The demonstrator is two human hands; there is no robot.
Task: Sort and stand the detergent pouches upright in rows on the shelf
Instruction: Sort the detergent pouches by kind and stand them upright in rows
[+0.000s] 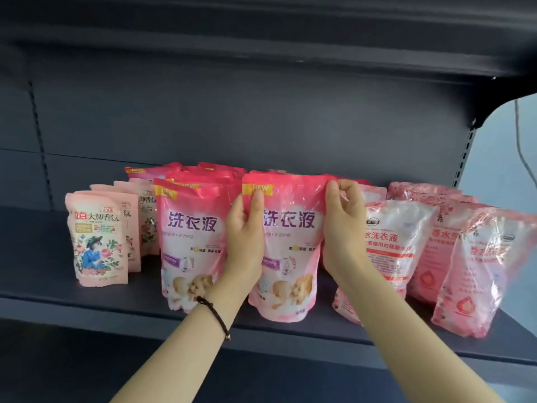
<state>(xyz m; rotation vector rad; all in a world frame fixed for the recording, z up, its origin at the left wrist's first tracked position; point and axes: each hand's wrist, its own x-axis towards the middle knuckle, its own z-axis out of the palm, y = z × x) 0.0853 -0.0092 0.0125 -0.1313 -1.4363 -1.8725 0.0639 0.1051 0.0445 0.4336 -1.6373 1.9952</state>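
Pale floral pouches [97,239]: far left of the shelf, a short file running front to back, all upright and close together.
Bright pink row [191,242]: just right of them, taller pouches standing one behind another, with the front one facing out.
Left hand [247,237]: grips the left edge of the held pouch, thumb laid on its front near the top; a dark bracelet [215,315] sits on the wrist.
Held pouch [290,248]: bright pink, same print as the row beside it. It stands near the shelf's front edge, roughly upright, with more pink tops showing behind it.
Right hand [343,228]: pinches the pouch's top right corner between thumb and curled fingers.
Clear-fronted pouches [482,269]: right end, several of them, sagging and leaning against each other, not squared up.
Step in hand: seemingly setting this pouch as the front of a second bright pink row.
Next move: likely to square its face with its left neighbour, settle the base flat and release gently so that it does not slump; the leaning group on the right looks next in need.
Shelf [43,257]: dark, matt and flat, with a dark back panel [232,126] and another shelf board [261,39] overhead.
Room: a pale wall and a hanging cable [520,141] show past the right upright.
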